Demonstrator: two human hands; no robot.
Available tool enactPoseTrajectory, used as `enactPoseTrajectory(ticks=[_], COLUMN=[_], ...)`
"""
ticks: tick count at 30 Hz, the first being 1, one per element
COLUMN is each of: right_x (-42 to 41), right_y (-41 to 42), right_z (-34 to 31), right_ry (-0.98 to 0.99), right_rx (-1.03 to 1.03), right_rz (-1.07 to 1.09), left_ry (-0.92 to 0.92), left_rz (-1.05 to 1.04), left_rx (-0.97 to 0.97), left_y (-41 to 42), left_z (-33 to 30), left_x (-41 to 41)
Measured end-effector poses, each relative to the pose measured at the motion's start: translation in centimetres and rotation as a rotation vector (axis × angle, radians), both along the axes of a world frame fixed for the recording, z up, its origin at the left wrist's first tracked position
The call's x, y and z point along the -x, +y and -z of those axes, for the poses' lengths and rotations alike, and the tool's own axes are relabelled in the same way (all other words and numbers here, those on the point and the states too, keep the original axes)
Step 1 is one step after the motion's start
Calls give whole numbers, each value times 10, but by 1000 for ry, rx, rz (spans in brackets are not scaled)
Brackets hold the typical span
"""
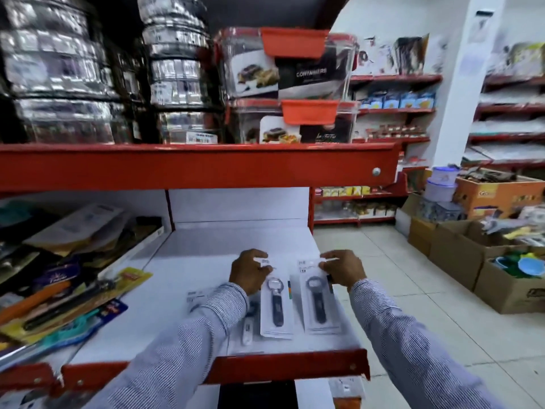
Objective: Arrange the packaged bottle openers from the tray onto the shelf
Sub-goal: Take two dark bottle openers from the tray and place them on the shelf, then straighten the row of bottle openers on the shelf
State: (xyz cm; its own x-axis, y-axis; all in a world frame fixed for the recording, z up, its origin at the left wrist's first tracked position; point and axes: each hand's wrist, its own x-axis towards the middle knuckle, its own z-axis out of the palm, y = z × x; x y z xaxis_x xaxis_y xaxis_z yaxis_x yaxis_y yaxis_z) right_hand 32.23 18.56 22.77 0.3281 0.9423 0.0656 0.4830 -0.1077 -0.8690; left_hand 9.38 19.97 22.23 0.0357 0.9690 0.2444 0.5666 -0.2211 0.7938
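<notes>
White shelf (182, 261) — left hand (249, 271) pinches one packaged opener (275, 308), right hand (343, 270) pinches another (317, 302).

The left sleeve (206, 320) covers most of a third packet (200, 298) at lower centre, so its contents cannot be told. The left hand (250, 271) hides the top of the middle packet (275, 308); the right hand (343, 270) hides the upper right corner of the right packet (320, 302). Print on both labels is too small to read. The steel tins (59, 69) at upper left are smeared by blur. Both arms run off the bottom edge.
</notes>
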Motion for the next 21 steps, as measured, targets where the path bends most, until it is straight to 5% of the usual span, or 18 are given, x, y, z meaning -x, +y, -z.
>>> enactPoseTrajectory(ticks=[4,8,13,21], right_x=[-5,-9,0,-2], right_y=[2,-5,-15,-40], right_z=[2,-6,-13,-13], right_ry=[-450,-525,-837,-844], right_rx=[64,24,294,269], right_rz=[-169,-343,-623,-703], left_ry=[261,553,890,847], left_rz=[94,242,518,493], left_rx=[74,68,288,216], left_y=[6,4,1,-25], left_z=[10,-1,-13,-5], left_x=[-4,2,2,5])
